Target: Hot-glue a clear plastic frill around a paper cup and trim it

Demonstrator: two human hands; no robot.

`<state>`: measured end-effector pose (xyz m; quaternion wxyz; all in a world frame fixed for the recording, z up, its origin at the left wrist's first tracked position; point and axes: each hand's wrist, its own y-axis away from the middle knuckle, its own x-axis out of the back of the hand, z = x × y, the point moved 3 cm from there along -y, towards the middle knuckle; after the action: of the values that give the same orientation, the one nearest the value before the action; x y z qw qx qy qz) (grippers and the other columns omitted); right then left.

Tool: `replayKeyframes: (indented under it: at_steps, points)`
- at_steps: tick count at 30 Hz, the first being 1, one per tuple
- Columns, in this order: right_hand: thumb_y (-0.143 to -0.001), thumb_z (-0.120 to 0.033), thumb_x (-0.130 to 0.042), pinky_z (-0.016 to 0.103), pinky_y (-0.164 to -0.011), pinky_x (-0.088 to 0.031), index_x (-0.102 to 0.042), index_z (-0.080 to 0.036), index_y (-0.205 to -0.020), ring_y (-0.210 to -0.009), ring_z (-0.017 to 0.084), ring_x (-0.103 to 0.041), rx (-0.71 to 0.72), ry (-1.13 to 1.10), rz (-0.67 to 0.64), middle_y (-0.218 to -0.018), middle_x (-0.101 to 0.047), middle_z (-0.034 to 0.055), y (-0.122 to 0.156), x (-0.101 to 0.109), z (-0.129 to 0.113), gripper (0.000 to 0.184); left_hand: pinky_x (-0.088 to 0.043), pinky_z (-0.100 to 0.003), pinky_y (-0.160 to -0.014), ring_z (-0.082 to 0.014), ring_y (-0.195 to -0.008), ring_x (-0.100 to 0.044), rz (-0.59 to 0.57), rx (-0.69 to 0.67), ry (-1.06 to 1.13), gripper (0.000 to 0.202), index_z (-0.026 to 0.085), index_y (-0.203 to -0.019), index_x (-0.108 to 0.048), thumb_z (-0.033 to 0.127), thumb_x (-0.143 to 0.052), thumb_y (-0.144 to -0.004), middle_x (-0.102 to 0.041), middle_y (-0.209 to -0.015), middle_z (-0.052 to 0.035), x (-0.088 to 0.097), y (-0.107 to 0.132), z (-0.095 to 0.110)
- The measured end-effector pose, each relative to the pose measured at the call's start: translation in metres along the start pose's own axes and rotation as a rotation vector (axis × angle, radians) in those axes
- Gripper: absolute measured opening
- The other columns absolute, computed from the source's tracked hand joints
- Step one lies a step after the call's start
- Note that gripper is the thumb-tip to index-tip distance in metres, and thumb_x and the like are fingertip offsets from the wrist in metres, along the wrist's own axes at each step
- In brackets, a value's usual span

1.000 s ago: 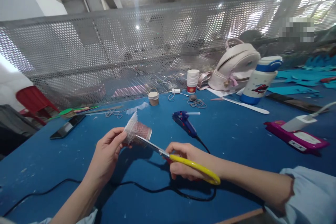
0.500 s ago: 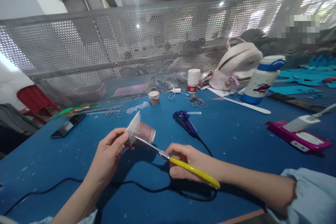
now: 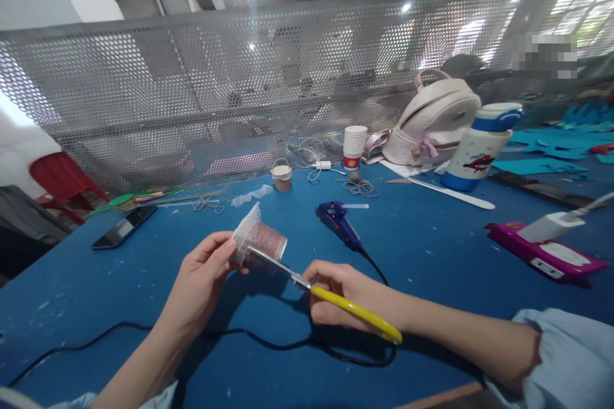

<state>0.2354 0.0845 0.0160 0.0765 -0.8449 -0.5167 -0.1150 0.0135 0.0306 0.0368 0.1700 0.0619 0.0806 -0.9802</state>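
Tilted on its side above the table, a small cup wrapped in reddish-brown cord is gripped at its wide end by my left hand. A sheer whitish fabric covers that end and sticks up past its rim. My right hand is closed round the yellow handles of a pair of scissors. Their blades point left and lie against the cup's near side by the fabric edge. Whether the tips touch the fabric, I cannot tell. My left fingertips behind the cup are partly hidden.
A blue glue gun lies beyond my right hand, its black cord looping beneath both arms. Farther back stand a little bucket, stacked paper cups, a backpack and a bottle. A phone lies left, a magenta power strip right.
The cup has shifted very slightly to the right in my left hand. The scissors stay almost in place against it.
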Motion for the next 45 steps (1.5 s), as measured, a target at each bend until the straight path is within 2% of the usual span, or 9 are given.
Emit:
replayKeyframes:
  at_steps: [11, 18, 22, 36, 45]
  points:
    - [-0.080, -0.054, -0.065, 0.020, -0.051, -0.031, -0.048, -0.017, -0.097, -0.055, 0.006, -0.037, -0.023, -0.006, -0.028, -0.067, -0.050, -0.0052, 0.002, 0.000, -0.002, 0.045, -0.052, -0.022, -0.058, -0.0118, -0.064, -0.059, 0.045, 0.023, 0.000, 0.026, 0.018, -0.081, -0.071, 0.042, -0.076, -0.072, -0.065, -0.073, 0.0003, -0.002, -0.001, 0.003]
    - [-0.077, -0.063, -0.064, 0.015, -0.038, -0.031, -0.047, -0.019, -0.097, -0.043, 0.003, -0.039, -0.158, -0.139, -0.036, -0.073, -0.059, -0.0026, 0.003, -0.003, -0.007, 0.051, -0.053, -0.023, -0.057, -0.0127, -0.066, -0.058, 0.002, 0.031, -0.015, 0.027, 0.018, -0.081, -0.072, 0.043, -0.077, -0.071, -0.065, -0.075, -0.0010, -0.005, 0.002, 0.005]
    - [-0.076, -0.069, -0.061, 0.015, -0.036, -0.032, -0.045, -0.019, -0.097, -0.041, 0.001, -0.038, -0.134, -0.216, -0.036, -0.074, -0.059, -0.0019, 0.004, -0.004, -0.011, 0.056, -0.053, -0.023, -0.057, -0.0127, -0.066, -0.058, -0.028, 0.037, -0.040, 0.028, 0.018, -0.082, -0.072, 0.044, -0.075, -0.072, -0.066, -0.077, -0.0016, -0.005, 0.003, 0.004]
    - [-0.075, -0.070, -0.060, 0.014, -0.036, -0.031, -0.045, -0.019, -0.098, -0.042, 0.001, -0.038, -0.126, -0.212, -0.053, -0.075, -0.058, -0.0021, 0.004, -0.003, -0.010, 0.058, -0.052, -0.024, -0.058, -0.0124, -0.064, -0.058, -0.046, 0.032, -0.034, 0.024, 0.018, -0.082, -0.073, 0.041, -0.074, -0.074, -0.066, -0.077, -0.0015, -0.004, 0.002, 0.002]
    - [-0.068, -0.074, -0.064, 0.014, -0.035, -0.031, -0.046, -0.019, -0.094, -0.039, 0.001, -0.038, -0.180, -0.251, -0.048, -0.071, -0.059, -0.0031, 0.003, -0.002, -0.011, 0.063, -0.050, -0.023, -0.055, -0.0118, -0.057, -0.058, -0.062, 0.008, -0.090, 0.026, 0.017, -0.083, -0.074, 0.041, -0.075, -0.073, -0.068, -0.072, -0.0019, 0.000, 0.001, -0.001]
